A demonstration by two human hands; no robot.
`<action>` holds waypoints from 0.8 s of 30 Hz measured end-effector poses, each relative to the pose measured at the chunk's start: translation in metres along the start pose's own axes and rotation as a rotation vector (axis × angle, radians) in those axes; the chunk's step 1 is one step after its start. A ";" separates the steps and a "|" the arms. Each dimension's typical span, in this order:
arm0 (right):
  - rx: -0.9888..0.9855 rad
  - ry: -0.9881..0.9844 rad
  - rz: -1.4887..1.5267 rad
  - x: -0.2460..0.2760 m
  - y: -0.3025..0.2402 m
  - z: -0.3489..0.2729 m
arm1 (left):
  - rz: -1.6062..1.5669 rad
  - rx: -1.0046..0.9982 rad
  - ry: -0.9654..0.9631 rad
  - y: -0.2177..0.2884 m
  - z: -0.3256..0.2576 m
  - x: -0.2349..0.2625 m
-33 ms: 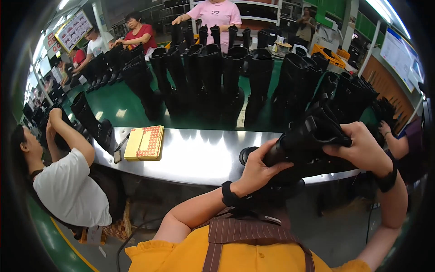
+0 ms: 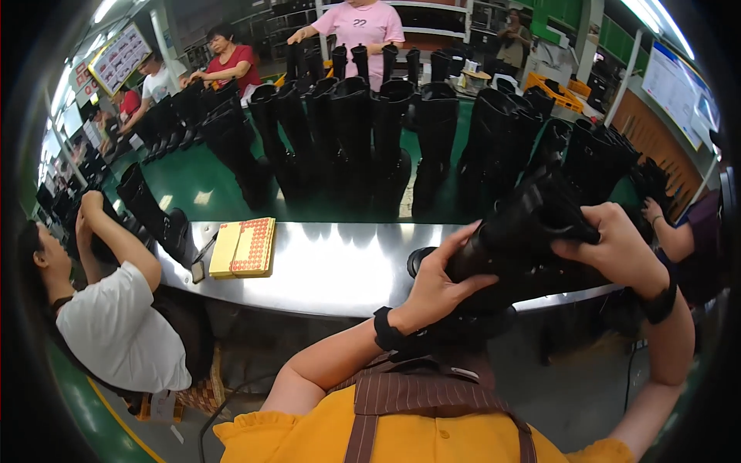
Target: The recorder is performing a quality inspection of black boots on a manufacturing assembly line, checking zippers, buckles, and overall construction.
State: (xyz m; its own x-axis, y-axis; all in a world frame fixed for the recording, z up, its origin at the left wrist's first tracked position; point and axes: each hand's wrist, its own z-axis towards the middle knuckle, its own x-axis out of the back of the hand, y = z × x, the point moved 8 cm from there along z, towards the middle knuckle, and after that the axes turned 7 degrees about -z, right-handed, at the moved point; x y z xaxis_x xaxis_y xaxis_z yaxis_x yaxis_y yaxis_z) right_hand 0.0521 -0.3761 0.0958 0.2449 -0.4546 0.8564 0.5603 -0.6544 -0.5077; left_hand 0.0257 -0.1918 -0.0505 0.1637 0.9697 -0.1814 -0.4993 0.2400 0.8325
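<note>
Head view: one black boot [image 2: 525,239] held up over steel table [image 2: 340,270] edge, gripped by both hands. Left hand [image 2: 436,289] fingers curled round lower shaft; right hand [image 2: 614,247] fingers clamped on top. One yellow pad [image 2: 243,247] on table. Many boots [image 2: 355,131] standing beyond. One seated worker [image 2: 108,309] at left.

A flat yellow box [image 2: 225,250] lies near the left end of the steel tabletop [image 2: 340,266], with a sheet of red dots [image 2: 254,247] resting on top of it. Far left, a white wall chart [image 2: 118,55] with coloured patches hangs tilted. Far right, a pale blue-edged board [image 2: 673,83] hangs on the wall. Yellow crates [image 2: 557,91] sit far right.
</note>
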 end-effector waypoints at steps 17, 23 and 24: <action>0.237 0.792 0.108 0.341 0.117 0.081 | -0.084 0.540 0.633 -0.188 0.004 0.187; 0.299 1.241 0.435 0.351 0.211 0.325 | 0.210 0.618 0.540 -0.207 0.012 0.187; 0.305 1.261 0.227 0.347 0.216 0.362 | 0.141 0.712 0.580 -0.210 0.009 0.189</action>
State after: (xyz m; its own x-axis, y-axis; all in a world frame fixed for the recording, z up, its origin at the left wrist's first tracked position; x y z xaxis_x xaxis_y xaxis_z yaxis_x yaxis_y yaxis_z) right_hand 0.5445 -0.4564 0.3175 -0.4518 -0.8921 -0.0046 0.8002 -0.4030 -0.4442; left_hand 0.1694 -0.0591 -0.2543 -0.4056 0.9051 -0.1277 0.1893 0.2199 0.9570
